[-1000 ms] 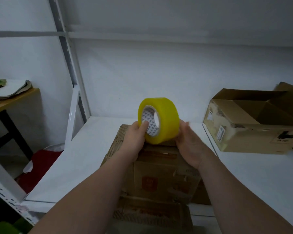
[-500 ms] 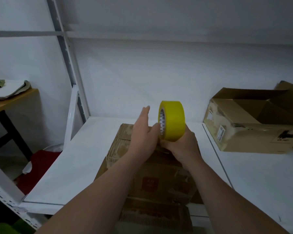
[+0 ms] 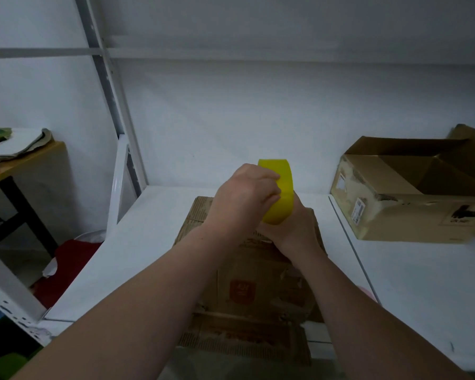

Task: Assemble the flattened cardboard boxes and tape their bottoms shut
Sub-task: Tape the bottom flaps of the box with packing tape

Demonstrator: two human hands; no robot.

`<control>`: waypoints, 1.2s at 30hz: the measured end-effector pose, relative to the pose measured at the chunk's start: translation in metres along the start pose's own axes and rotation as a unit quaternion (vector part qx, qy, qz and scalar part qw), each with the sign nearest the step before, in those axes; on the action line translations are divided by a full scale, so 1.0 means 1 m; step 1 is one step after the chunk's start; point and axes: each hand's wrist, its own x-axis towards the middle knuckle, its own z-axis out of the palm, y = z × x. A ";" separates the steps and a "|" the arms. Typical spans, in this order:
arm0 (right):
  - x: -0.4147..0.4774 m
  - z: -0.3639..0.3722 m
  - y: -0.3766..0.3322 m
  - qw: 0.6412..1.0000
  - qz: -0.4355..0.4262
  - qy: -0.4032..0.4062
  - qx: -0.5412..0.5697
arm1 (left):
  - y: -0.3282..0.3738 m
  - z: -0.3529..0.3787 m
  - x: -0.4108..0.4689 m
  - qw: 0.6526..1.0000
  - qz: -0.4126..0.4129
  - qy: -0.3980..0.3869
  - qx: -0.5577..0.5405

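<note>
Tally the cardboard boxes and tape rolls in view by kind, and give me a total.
Cardboard boxes: 2, the brown cardboard box under the hands and the open brown cardboard box at right; a cut-off cardboard piece at the far right is uncounted.
Tape rolls: 1, the yellow tape roll, gripped by the left hand and right hand.
Total: 3

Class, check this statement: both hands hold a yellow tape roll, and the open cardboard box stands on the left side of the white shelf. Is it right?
One thing is wrong: the open cardboard box stands on the right side of the white shelf, not the left, as the head view shows. The left hand and right hand do both hold the yellow tape roll.
</note>
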 end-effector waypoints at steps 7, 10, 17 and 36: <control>-0.007 -0.005 -0.008 0.999 -0.004 0.005 0.031 | -0.005 0.002 0.009 0.998 -0.003 -0.004 0.057; -0.007 -0.004 -0.005 0.998 -0.005 0.023 0.061 | -0.012 -0.008 0.017 0.994 -0.103 0.011 0.045; -0.007 -0.007 -0.003 0.995 0.013 0.006 0.097 | -0.043 -0.010 0.004 0.901 -0.429 0.028 -0.061; 0.002 -0.001 0.005 0.977 0.085 0.057 0.189 | -0.044 -0.040 -0.004 0.704 -0.512 -0.051 -0.489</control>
